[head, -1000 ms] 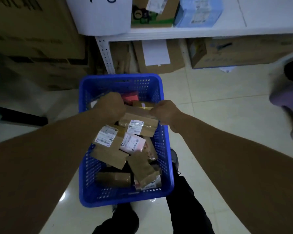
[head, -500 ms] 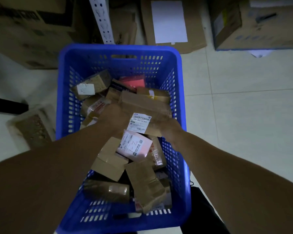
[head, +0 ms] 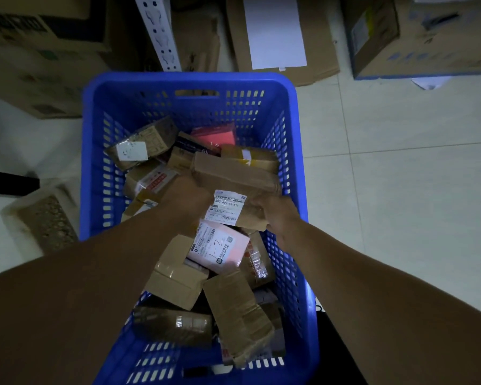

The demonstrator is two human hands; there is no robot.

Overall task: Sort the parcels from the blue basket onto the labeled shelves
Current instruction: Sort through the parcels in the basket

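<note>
A cardboard box [head: 39, 59] sits at upper left on the floor [head: 400, 190]. The blue basket [head: 189, 80] fills the centre, heaped with parcels [head: 178, 279]. Over the heap the left hand [head: 188, 200] clasps the left end of a brown parcel [head: 233, 176] bearing a white label [head: 227, 205]; the right hand [head: 278, 216] curls its fingers round the right end.

A: Left arm?
B: Bare forearm reaches forward from lower left. Left hand [head: 188, 201] is knuckles-up and grips the parcel [head: 233, 187] at its left end.
A: Right?
B: Forearm enters from lower right, angled inward. Right hand [head: 278, 215] curls round the parcel's right end. Fingertips hidden.
</note>
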